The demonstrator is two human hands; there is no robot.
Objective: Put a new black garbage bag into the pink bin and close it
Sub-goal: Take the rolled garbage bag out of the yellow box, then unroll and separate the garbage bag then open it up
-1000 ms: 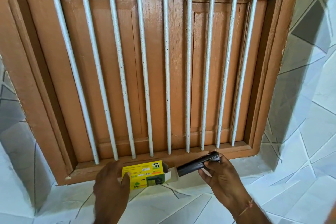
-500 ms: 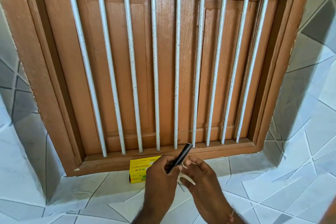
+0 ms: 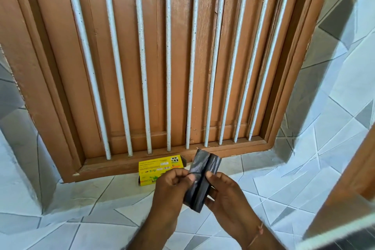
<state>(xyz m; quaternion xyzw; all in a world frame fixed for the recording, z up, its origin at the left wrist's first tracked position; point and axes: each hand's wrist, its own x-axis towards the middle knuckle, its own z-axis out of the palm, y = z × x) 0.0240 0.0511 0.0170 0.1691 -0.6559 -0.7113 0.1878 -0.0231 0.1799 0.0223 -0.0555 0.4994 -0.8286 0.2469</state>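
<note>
A folded black garbage bag [image 3: 203, 174] is held upright between both hands in front of a barred window. My left hand [image 3: 172, 189] pinches its left flap with thumb and fingers. My right hand [image 3: 223, 191] grips its right flap, and the fold is partly spread apart. Behind the hands, a yellow garbage-bag box [image 3: 158, 166] lies on the tiled ledge with its right end open. The pink bin is out of view.
A brown wooden window frame [image 3: 284, 87] with several white vertical bars [image 3: 168, 67] fills the wall ahead. Grey and white tiles cover the ledge [image 3: 91, 199] and side walls. A brown wooden edge [image 3: 357, 168] shows at the right.
My left hand let go of the yellow box and joined the right hand on the black bag. The bag went from a thin folded strip to a partly unfolded piece.
</note>
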